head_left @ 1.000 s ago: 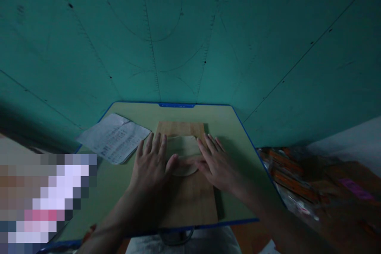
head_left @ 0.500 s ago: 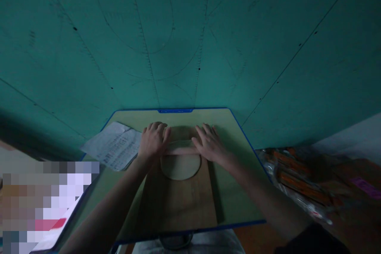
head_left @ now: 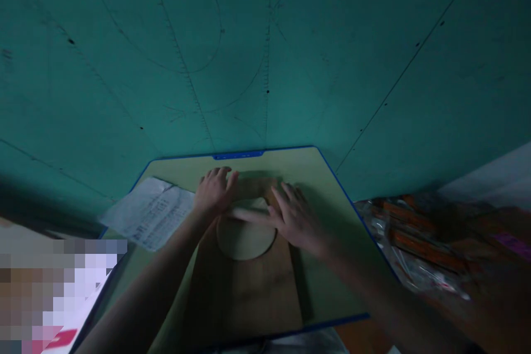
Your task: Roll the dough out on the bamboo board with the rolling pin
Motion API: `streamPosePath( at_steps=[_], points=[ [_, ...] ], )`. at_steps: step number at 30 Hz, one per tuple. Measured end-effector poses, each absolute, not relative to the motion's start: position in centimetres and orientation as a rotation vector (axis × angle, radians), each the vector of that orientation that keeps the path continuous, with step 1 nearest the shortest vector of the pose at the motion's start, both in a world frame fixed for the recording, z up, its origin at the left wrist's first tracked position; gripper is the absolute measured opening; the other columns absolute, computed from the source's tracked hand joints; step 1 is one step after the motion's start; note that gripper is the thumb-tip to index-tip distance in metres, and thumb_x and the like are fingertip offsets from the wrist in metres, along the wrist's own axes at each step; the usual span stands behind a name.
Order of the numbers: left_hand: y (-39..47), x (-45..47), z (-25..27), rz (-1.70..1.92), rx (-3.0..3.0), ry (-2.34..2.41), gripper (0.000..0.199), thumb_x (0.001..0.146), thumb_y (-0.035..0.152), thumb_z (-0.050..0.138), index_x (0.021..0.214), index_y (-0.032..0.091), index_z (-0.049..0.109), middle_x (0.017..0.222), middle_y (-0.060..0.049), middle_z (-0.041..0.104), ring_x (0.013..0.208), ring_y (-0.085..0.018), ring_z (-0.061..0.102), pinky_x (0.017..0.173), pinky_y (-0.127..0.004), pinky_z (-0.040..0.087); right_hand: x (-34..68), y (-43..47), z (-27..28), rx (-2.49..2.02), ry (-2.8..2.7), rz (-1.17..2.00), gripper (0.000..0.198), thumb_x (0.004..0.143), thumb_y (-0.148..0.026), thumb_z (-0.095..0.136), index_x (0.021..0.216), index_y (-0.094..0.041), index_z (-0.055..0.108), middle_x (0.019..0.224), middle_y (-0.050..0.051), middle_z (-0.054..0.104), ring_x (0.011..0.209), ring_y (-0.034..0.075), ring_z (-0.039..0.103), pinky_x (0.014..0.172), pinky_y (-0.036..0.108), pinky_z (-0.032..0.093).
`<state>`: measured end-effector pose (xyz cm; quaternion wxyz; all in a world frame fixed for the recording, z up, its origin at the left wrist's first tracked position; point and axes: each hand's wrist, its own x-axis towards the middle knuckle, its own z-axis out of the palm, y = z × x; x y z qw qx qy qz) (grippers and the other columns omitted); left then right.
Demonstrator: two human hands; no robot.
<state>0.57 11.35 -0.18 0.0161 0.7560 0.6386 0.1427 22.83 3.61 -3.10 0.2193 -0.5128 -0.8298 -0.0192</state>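
A pale rolling pin point(head_left: 251, 217) lies slantwise across a flat, rounded sheet of dough point(head_left: 246, 239) on a wooden board point(head_left: 244, 301). My left hand point(head_left: 214, 191) is closed over the pin's left end, its fingers pointing forward and the thumb toward the middle. Over the right end, lower in the view, my right hand point(head_left: 294, 215) grips the pin, thumb inward. Both palms hide the pin's ends. Part of the dough shows beyond the pin, the larger part on the near side.
The board rests on a pale tabletop point(head_left: 336, 265) with a blue rim. Printed paper sheets point(head_left: 149, 213) lie to the left. A green wall point(head_left: 249, 66) with drawn lines stands behind. Plastic-wrapped orange items point(head_left: 427, 249) and boxes sit at the right, below the table.
The rolling pin has turned from nearly level to a slant, its right end nearer to me. My right hand has come lower with it. The camera view has shifted slightly.
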Motion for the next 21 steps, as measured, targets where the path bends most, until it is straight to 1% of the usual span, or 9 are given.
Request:
streamPosePath(
  at_steps=[2,4,7,10,13,16,18,21],
  points=[
    [10.3,0.1,-0.6,0.446,2.312,2.045,0.046,0.103,0.043,0.027,0.120,0.018,0.061,0.118,-0.015,0.068,0.111,-0.032,0.062,0.092,-0.047,0.048,22.4,2.2,-3.1,-1.414,-2.285,0.018,0.052,0.104,-0.039,0.034,0.145,-0.010,0.047,0.148,0.022,0.050,0.141,0.033,0.043,0.112,0.056,0.039],
    [10.1,0.2,-0.6,0.455,2.307,2.048,0.047,0.102,0.046,0.029,0.121,0.019,0.062,0.121,-0.014,0.067,0.114,-0.034,0.060,0.093,-0.049,0.048,22.3,1.6,-3.2,-1.401,-2.294,0.101,0.052,0.104,-0.040,0.035,0.147,-0.011,0.044,0.149,0.020,0.049,0.142,0.031,0.041,0.114,0.054,0.038],
    [11.7,1.7,-0.2,0.513,2.360,1.975,0.046,0.101,0.046,0.033,0.124,0.016,0.061,0.127,-0.016,0.063,0.119,-0.033,0.057,0.099,-0.048,0.045,22.9,2.3,-3.5,-1.482,-2.251,0.166,0.049,0.103,-0.038,0.037,0.148,-0.018,0.043,0.146,0.017,0.053,0.139,0.032,0.044,0.113,0.056,0.039],
    [13.0,2.5,0.0,0.573,2.385,1.923,0.045,0.101,0.043,0.034,0.123,0.015,0.062,0.125,-0.016,0.063,0.117,-0.031,0.058,0.098,-0.045,0.045,23.4,3.3,-3.8,-1.520,-2.228,0.134,0.048,0.103,-0.036,0.038,0.149,-0.023,0.042,0.143,0.016,0.056,0.139,0.035,0.044,0.112,0.062,0.037],
    [12.2,1.6,-0.5,0.648,2.356,1.920,0.043,0.102,0.043,0.032,0.118,0.018,0.063,0.119,-0.014,0.066,0.113,-0.029,0.059,0.097,-0.044,0.046,22.8,2.2,-3.6,-1.493,-2.203,0.131,0.051,0.102,-0.040,0.038,0.149,-0.018,0.042,0.144,0.018,0.054,0.137,0.034,0.046,0.110,0.058,0.042],
    [11.3,0.8,-0.9,0.659,2.330,1.905,0.044,0.102,0.042,0.030,0.115,0.018,0.064,0.116,-0.013,0.067,0.111,-0.029,0.059,0.096,-0.044,0.046,22.0,0.4,-3.0,-1.412,-2.260,0.177,0.054,0.101,-0.041,0.040,0.147,-0.014,0.044,0.149,0.019,0.049,0.138,0.032,0.045,0.111,0.052,0.042],
    [11.8,1.2,-0.8,0.633,2.348,1.877,0.043,0.102,0.041,0.030,0.114,0.017,0.064,0.117,-0.013,0.067,0.111,-0.029,0.060,0.096,-0.044,0.046,22.1,0.1,-2.8,-1.406,-2.277,0.195,0.054,0.101,-0.041,0.041,0.147,-0.015,0.044,0.149,0.019,0.049,0.137,0.032,0.046,0.111,0.052,0.043],
    [13.8,3.1,-0.2,0.628,2.400,1.811,0.041,0.103,0.038,0.031,0.111,0.016,0.065,0.113,-0.014,0.068,0.110,-0.028,0.060,0.096,-0.042,0.046,23.0,1.1,-2.9,-1.494,-2.227,0.177,0.053,0.101,-0.042,0.039,0.148,-0.018,0.043,0.144,0.018,0.054,0.137,0.032,0.047,0.110,0.055,0.042]
  ],
)
